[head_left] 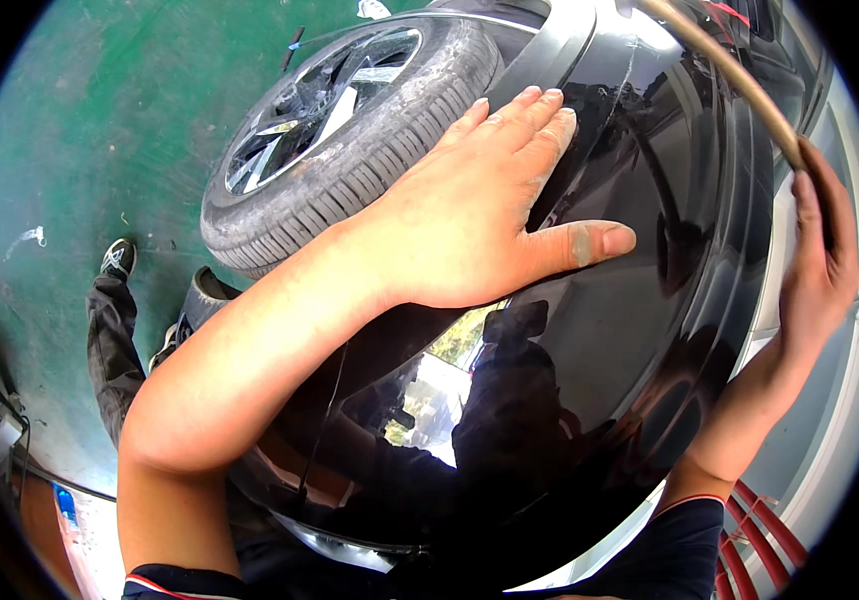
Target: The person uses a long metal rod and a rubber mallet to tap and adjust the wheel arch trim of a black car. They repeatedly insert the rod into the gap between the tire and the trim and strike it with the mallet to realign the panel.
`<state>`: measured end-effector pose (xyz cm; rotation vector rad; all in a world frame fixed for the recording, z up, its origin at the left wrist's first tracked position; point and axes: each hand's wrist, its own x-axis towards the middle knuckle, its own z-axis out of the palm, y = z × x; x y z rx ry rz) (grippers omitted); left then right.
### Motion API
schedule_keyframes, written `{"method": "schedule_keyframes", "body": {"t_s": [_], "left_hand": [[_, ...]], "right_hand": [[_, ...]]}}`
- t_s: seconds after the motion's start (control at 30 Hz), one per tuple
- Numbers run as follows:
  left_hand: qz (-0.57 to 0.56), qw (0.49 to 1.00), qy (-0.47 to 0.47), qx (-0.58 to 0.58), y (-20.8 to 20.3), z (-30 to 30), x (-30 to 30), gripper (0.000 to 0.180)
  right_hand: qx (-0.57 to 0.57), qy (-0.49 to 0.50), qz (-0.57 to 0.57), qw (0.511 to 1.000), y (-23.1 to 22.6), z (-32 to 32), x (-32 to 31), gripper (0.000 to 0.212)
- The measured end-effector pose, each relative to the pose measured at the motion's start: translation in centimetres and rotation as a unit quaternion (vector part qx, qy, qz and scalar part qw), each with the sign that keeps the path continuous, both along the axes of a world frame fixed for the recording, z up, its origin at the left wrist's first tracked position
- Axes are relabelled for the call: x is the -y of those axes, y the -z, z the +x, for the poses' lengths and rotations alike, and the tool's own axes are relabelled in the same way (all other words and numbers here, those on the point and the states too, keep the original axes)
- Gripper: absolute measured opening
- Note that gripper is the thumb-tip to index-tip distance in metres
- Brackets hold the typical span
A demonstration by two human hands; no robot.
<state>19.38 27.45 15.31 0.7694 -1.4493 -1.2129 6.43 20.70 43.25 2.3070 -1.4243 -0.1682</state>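
Note:
My left hand (509,205) lies flat on a glossy black car body panel (589,330), with its fingers stretched away from me and its thumb out to the right. Pale dust or residue marks the fingertips and thumb. Over at the right edge, my right hand (821,260) has its fingers closed at the near end of a long tan rod (734,75). The rod runs up and away past the top of the view, where its far end is out of sight. A bright window and a dark figure are reflected in the panel.
Left of the panel is a car wheel (349,130) with a grey, dusty tyre. A dark trouser leg (114,340) and shoe show on the green floor (69,150); whose they are, I cannot tell. Red bars (764,535) stand at the lower right.

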Motion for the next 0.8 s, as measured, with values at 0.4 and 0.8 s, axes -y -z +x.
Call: {"method": "schedule_keyframes", "body": {"t_s": [0.4, 0.8], "left_hand": [[0.000, 1.000, -0.004, 0.000, 0.3, 0.0, 0.0, 0.103], [-0.005, 1.000, -0.007, -0.005, 0.4, -0.1, 0.0, 0.101]], "right_hand": [[-0.059, 0.013, 0.038, 0.997, -1.6, -0.6, -1.1, 0.029], [-0.025, 0.025, 0.035, 0.999, 0.0, -0.4, -0.5, 0.026]]}}
